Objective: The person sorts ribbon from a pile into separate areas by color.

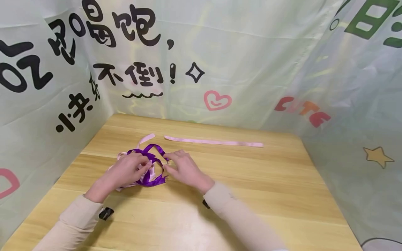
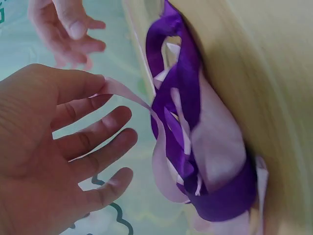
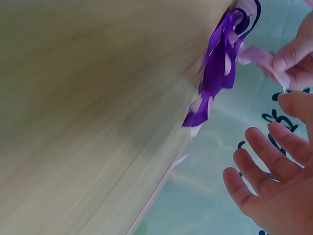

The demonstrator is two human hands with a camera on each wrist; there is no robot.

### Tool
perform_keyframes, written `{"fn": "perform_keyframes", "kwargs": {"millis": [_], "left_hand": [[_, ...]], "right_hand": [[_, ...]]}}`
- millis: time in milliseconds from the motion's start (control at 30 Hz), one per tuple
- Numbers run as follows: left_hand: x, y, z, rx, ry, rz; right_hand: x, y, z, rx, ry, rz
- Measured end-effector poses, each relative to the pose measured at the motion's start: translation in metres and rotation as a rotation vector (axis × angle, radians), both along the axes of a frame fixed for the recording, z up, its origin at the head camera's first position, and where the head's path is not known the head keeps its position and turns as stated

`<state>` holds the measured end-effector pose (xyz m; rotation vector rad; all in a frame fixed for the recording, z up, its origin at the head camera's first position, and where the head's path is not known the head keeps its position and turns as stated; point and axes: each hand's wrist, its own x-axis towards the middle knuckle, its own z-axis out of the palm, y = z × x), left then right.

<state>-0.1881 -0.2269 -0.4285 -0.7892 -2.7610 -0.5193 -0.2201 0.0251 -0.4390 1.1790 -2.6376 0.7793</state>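
Observation:
A tangled pile of purple ribbon and pale pink ribbon lies on the left part of the table. Over this pile, my left hand pinches an end of pink ribbon between thumb and index finger, its other fingers spread. The pinched length runs down into the pile, as the left wrist view shows. My right hand hovers at the pile's right side with fingers apart and slightly bent, holding nothing. In the right wrist view its fingers are near the pinched ribbon but apart from it.
A straight pink ribbon strip lies flat toward the back of the wooden table. Another pink ribbon end sticks out behind the pile. Printed cloth walls enclose the table at the back and sides.

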Motion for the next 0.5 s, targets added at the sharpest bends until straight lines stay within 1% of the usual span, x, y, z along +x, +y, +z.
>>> {"fn": "perform_keyframes", "kwargs": {"millis": [67,133,200,233,300,400,500], "left_hand": [[0.0,0.004,0.003,0.019,-0.025,-0.029],[0.0,0.009,0.006,0.051,-0.072,-0.055],[-0.001,0.013,0.007,0.082,-0.12,-0.071],[-0.001,0.015,0.007,0.094,-0.13,-0.075],[-0.001,0.019,0.008,0.108,-0.134,-0.084],[-0.001,0.023,0.007,0.103,-0.106,-0.084],[-0.003,0.025,0.006,0.101,-0.097,-0.08]], "right_hand": [[0.002,-0.004,0.001,-0.013,-0.032,0.014],[0.004,-0.007,0.003,-0.034,-0.056,0.028],[0.005,-0.01,0.005,-0.057,-0.071,0.045],[0.006,-0.012,0.005,-0.069,-0.072,0.051],[0.007,-0.014,0.005,-0.088,-0.076,0.051],[0.008,-0.016,0.005,-0.109,-0.091,0.031],[0.009,-0.015,0.006,-0.144,-0.099,0.003]]}}
